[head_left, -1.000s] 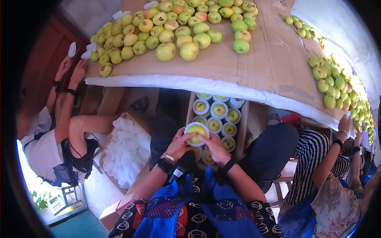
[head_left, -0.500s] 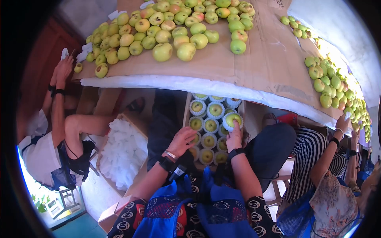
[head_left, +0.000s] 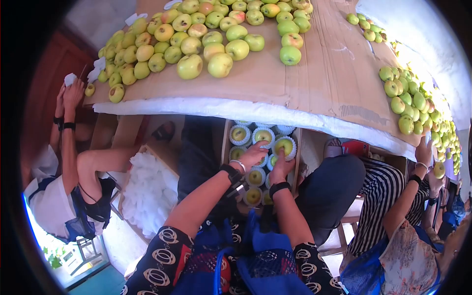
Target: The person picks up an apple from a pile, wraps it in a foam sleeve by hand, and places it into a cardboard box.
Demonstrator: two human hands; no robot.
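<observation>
Under the table edge stands a wooden crate (head_left: 299, 153) packed with several green apples in white foam nets. My right hand (head_left: 281, 168) reaches into it and its fingers grip a netted apple (head_left: 285, 145) at the crate's far right. Beside it, my left hand (head_left: 252, 154) stretches forward with fingers apart, its tips resting on a neighbouring netted apple (head_left: 263, 135). Both wrists wear dark bands.
Cardboard covers the table (head_left: 324, 73), with a heap of loose apples (head_left: 196, 34) at the back left and more apples (head_left: 410, 103) along the right. A pile of white foam nets (head_left: 150, 194) lies at my left. One person (head_left: 73, 93) works at left, another in stripes (head_left: 388, 189) at right.
The netted apple went from both hands near my lap into the crate's far right with my right hand. My left hand let go and reached forward into the crate.
</observation>
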